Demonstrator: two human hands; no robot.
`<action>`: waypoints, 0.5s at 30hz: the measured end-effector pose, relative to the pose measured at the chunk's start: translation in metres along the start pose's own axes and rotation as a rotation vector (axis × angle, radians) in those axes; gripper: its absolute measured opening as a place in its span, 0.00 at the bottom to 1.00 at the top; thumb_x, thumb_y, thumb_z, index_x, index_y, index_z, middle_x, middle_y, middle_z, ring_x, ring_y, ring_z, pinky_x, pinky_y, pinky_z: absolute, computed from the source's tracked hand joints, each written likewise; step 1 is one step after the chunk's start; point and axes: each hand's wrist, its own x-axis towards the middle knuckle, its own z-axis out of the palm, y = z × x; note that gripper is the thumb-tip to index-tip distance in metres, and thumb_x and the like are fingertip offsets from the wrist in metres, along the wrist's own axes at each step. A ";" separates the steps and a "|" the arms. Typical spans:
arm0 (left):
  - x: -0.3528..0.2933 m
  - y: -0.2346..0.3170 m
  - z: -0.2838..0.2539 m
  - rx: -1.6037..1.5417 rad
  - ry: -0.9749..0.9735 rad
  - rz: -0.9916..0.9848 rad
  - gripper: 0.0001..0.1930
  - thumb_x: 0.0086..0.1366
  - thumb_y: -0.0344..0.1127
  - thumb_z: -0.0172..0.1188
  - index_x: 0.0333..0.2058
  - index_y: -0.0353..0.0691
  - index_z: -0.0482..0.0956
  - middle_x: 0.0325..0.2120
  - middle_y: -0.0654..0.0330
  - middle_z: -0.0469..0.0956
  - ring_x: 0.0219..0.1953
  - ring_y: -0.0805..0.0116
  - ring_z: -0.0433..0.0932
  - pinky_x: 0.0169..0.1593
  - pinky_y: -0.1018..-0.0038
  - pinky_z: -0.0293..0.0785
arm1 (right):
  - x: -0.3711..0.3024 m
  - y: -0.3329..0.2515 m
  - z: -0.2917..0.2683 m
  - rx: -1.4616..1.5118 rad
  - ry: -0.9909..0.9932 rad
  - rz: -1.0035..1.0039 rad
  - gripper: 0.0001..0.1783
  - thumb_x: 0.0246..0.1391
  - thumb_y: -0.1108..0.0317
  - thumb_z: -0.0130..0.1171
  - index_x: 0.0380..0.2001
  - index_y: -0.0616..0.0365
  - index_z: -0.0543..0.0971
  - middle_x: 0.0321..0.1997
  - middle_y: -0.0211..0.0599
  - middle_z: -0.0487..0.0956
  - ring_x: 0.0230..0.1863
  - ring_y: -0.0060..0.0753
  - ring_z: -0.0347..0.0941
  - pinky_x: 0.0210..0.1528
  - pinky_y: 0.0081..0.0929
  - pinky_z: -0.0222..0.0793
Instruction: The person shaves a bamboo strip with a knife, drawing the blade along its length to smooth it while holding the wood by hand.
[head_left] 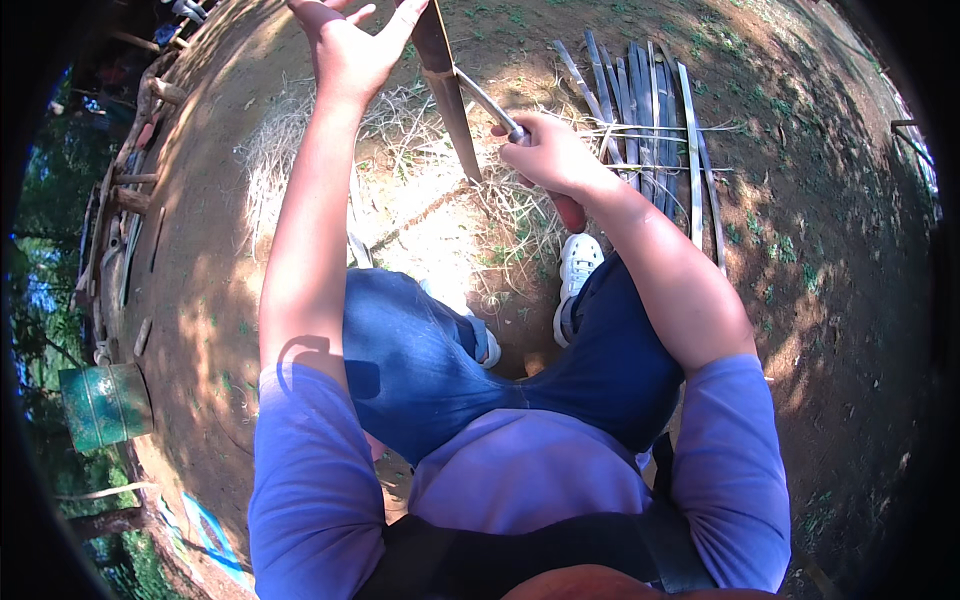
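Observation:
My left hand (pixel 350 50) is raised at the top edge, thumb and fingers spread apart, its tips partly cut off by the frame. Just right of its thumb stands a long split bamboo piece (pixel 448 100), dark above and lighter below, its lower end down among the shavings. My right hand (pixel 548 153) is closed around the red handle (pixel 568 212) of a knife. The knife's narrow blade (pixel 487 101) slants up to the left and meets the bamboo near a joint in it.
Several bamboo slats (pixel 650 120) lie side by side on the dirt at the right, crossed by thin strips. Pale shavings (pixel 285 150) spread between and beyond my white shoes (pixel 580 262). A green metal drum (pixel 105 405) and a log fence (pixel 130 190) stand at the left.

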 end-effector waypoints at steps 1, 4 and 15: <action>0.021 -0.033 -0.007 0.011 -0.005 0.201 0.41 0.59 0.30 0.68 0.66 0.41 0.52 0.54 0.50 0.70 0.52 0.61 0.75 0.49 0.66 0.77 | 0.000 -0.001 0.005 0.031 -0.006 -0.009 0.24 0.48 0.65 0.57 0.50 0.63 0.78 0.31 0.41 0.82 0.34 0.29 0.80 0.40 0.28 0.74; 0.025 -0.038 -0.003 -0.204 -0.131 0.070 0.22 0.64 0.29 0.60 0.57 0.37 0.70 0.50 0.50 0.78 0.40 0.63 0.82 0.48 0.68 0.79 | 0.000 0.001 0.017 0.102 -0.010 0.001 0.24 0.51 0.65 0.56 0.51 0.67 0.75 0.30 0.44 0.81 0.31 0.29 0.80 0.36 0.29 0.75; 0.005 -0.036 -0.043 -0.325 0.118 0.318 0.11 0.62 0.23 0.48 0.42 0.40 0.63 0.28 0.60 0.71 0.24 0.70 0.74 0.29 0.74 0.76 | 0.005 -0.025 0.074 0.251 0.043 -0.116 0.24 0.64 0.61 0.50 0.60 0.59 0.70 0.18 0.36 0.76 0.19 0.26 0.75 0.25 0.29 0.72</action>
